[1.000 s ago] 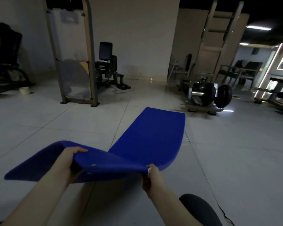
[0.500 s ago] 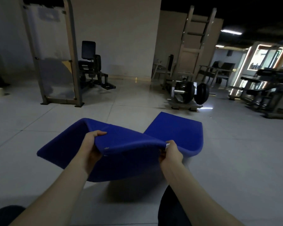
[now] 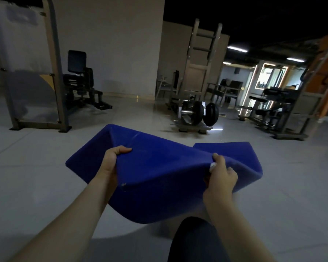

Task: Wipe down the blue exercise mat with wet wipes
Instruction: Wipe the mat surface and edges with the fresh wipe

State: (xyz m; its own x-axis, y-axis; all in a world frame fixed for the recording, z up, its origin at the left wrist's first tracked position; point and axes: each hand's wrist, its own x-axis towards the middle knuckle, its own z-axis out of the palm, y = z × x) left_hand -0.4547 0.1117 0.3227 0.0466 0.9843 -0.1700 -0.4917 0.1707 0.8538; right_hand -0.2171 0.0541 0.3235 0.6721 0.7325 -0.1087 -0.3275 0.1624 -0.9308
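Just past a dark-clad knee [image 3: 193, 241], gripping the blue exercise mat [image 3: 159, 178] in both hands: left hand [image 3: 112, 163] with fingers curled over the mat's left side, right hand [image 3: 221, 176] pinching its right side, a small white scrap at the thumb too small to tell. Raised and buckled into a ridge between the grips, near edge sagging towards the knee, far end low near the pale tiled floor [image 3: 36, 186]. Open floor on both sides; farther off, well apart from the mat, a metal frame [image 3: 54, 72] at left and a weight-plate machine [image 3: 199, 113] behind.
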